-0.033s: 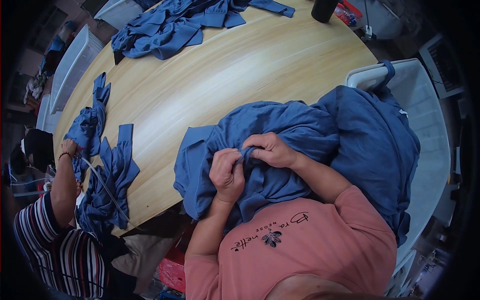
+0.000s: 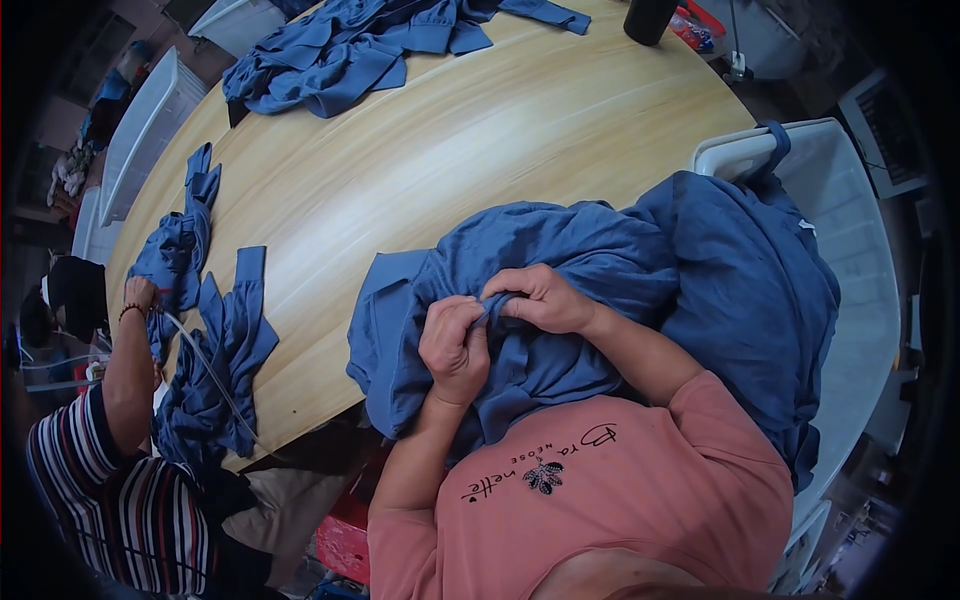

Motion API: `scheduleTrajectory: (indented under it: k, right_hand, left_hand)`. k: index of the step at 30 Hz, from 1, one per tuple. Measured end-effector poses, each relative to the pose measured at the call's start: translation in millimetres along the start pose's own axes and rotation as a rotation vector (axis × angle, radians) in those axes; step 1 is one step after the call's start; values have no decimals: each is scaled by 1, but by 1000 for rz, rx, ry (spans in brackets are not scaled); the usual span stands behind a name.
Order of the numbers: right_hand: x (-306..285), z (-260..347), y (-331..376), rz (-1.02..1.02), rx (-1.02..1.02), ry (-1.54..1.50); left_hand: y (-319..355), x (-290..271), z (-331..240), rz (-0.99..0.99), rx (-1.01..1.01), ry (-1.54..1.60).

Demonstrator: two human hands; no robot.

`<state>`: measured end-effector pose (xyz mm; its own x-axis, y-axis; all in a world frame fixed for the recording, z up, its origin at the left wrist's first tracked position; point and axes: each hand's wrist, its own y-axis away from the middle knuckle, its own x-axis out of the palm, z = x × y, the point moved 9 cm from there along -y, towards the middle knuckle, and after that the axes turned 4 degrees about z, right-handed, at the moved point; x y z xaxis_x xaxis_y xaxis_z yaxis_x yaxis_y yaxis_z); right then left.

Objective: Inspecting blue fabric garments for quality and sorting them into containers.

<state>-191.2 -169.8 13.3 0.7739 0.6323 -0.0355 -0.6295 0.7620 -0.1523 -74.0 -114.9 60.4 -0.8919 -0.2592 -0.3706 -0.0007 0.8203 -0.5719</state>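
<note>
A worker in a pink shirt pinches a small fold of a blue garment at the edge of a round wood-topped table, the left hand and right hand both closed on the cloth, fingertips almost meeting. The garment lies bunched between the worker's body and the tabletop; more blue cloth beside it spills over a white bin, though whether it is all one piece cannot be told. The work looks midway on this fold, with nothing in view neatly folded or stacked; a loose heap at the far edge appears to be waiting, or finished. At left, a co-worker in stripes rests a hand on other blue pieces, near a pale tube. A black cylinder stands across the table; more bins line the room, and a red stool shows below.
</note>
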Motion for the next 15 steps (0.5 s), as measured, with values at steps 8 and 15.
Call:
scheduleTrajectory:
  k: [8, 15]
  right_hand:
    - [0, 19, -3, 51, -13, 231]
    - [18, 58, 18, -228, -401, 785]
  left_hand:
    - [2, 6, -9, 63, 113, -89]
    - [4, 6, -9, 3, 100, -170]
